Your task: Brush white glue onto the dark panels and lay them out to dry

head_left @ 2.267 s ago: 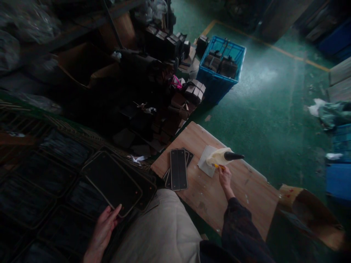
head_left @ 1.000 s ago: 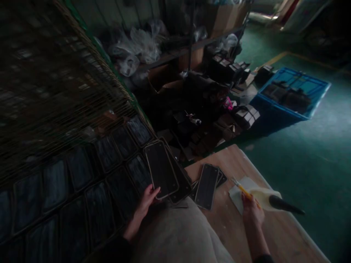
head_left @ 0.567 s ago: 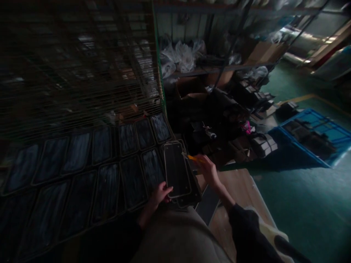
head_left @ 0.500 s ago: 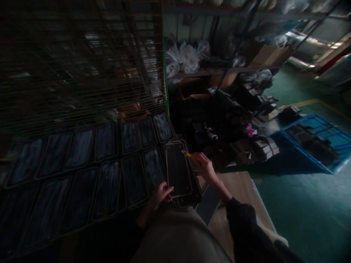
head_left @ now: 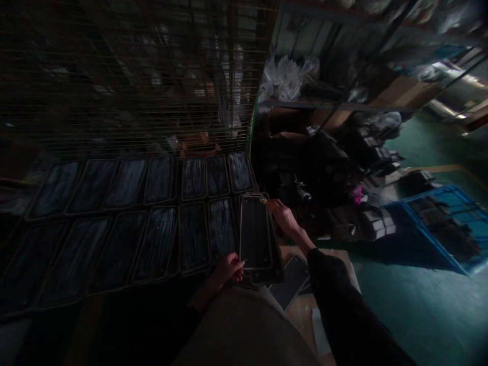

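Observation:
My left hand (head_left: 229, 268) pinches the lower left corner of a dark rectangular panel (head_left: 255, 234) with a pale rim and small dots near its corners. Beneath it, another dark panel (head_left: 263, 277) sticks out at the lower edge. My right hand (head_left: 284, 216) is closed on a small yellow-handled brush (head_left: 264, 202), its tip at the top right corner of the upper panel. My fingers hide most of the handle. To the left, several similar panels (head_left: 193, 236) lie in two rows, many with whitish streaks across their faces.
A wire mesh screen (head_left: 171, 101) rises behind the rows. Shelves with plastic bags (head_left: 287, 79) and dark bundles (head_left: 320, 147) stand at the back right. A blue crate (head_left: 446, 229) sits on the green floor. Beside my right forearm, a loose panel (head_left: 290, 279) rests on a wooden board (head_left: 343, 262).
The brush has moved from inside the panel's top edge to its top right corner, and its handle is now mostly hidden. My left hand keeps its corner grip. The view has shifted.

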`<state>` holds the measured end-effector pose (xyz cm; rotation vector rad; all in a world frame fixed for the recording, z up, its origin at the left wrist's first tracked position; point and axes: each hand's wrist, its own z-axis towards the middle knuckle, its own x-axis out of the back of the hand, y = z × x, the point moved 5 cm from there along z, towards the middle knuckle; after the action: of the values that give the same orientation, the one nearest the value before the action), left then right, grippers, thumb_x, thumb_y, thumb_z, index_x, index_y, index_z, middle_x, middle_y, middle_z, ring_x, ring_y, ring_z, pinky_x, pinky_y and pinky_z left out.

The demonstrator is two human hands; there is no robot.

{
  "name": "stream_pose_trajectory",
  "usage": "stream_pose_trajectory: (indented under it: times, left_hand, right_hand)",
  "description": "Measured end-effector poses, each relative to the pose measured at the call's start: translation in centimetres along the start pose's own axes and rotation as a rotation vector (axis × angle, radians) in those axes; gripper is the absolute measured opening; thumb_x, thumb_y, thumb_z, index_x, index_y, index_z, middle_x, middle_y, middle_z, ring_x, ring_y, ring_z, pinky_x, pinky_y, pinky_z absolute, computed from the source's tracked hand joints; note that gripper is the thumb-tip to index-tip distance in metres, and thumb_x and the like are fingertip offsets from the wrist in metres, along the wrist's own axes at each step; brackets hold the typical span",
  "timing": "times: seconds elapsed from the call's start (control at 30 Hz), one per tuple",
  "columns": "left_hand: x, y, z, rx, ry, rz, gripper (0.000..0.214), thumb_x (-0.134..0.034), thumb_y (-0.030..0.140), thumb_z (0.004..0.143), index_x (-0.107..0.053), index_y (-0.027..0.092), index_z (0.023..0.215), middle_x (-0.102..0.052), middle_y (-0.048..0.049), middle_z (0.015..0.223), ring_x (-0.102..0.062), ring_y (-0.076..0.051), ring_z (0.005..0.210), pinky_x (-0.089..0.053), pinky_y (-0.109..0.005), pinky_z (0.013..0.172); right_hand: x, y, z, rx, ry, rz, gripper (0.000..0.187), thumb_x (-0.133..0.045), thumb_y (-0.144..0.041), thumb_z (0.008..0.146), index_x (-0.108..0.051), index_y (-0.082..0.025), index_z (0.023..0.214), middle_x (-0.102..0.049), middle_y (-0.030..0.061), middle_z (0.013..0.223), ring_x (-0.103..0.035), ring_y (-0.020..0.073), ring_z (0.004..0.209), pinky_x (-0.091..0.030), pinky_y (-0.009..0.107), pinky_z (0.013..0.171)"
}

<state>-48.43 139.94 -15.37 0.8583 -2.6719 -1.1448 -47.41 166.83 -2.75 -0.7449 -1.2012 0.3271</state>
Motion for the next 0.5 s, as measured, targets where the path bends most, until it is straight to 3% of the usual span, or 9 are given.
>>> stream_pose_trajectory:
  times: [0.17,0.5]
  left_hand:
    - [0.1,-0.3,0.3,-0.009,-0.002,-0.012,0.038,-0.070,0.047,0.074,-0.045,0.019,0.076,-0.062,0.0032,0.055,-0.062,-0.012,0.045,-0.046,-0.019,0.042]
    - [0.1,-0.4,0.2,-0.007,-0.029,-0.059,0.036,-0.069,0.044,0.076,-0.045,0.018,0.077,-0.061,0.0045,0.053,-0.060,-0.011,0.042,-0.045,-0.018,0.040]
  right_hand:
    - [0.1,-1.3,-2.3,0.017,-0.091,0.001,0.025,-0.040,-0.020,0.097,-0.060,-0.021,0.112,-0.060,0.0082,0.112,-0.064,0.0191,0.096,-0.054,0.032,0.081]
    - [0.5,-6.0,-10.8,-0.062,-0.420,0.129,0.022,-0.046,-0.029,0.098,-0.064,-0.023,0.108,-0.064,0.0053,0.103,-0.064,0.0165,0.093,-0.053,0.028,0.080]
